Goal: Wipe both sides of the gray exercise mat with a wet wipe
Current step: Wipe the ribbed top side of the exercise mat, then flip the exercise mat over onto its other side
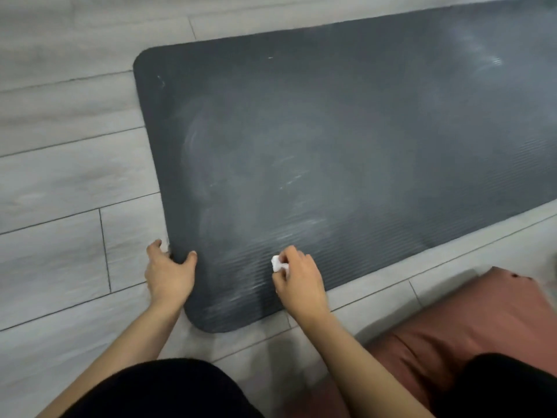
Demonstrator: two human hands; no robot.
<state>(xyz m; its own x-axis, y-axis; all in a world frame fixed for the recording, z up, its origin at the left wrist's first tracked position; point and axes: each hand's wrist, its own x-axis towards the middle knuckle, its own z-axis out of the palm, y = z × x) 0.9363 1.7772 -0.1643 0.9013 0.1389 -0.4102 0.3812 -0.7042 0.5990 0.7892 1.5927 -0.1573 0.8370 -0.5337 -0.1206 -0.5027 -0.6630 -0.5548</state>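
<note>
- Right hand [297, 279] pinches a crumpled white wipe [279, 263] against the mat [346, 140].
- Left hand [169, 271] grips the mat's short edge.
- Mat lies flat on the floor [66, 164], dark gray, ribbed, with pale streaks beyond both hands.

A single head-worn, wide-angle view looks forward and steeply down from above a person kneeling or sitting at the floor [60, 164]. It sits close: both forearms enter from the bottom edge, with the left hand [168, 276] and right hand [298, 282] in the lower centre. The gray exercise mat [346, 146] runs from lower centre toward the upper right, cut by the frame's right edge. Straight floor seams bow slightly near the borders.
</note>
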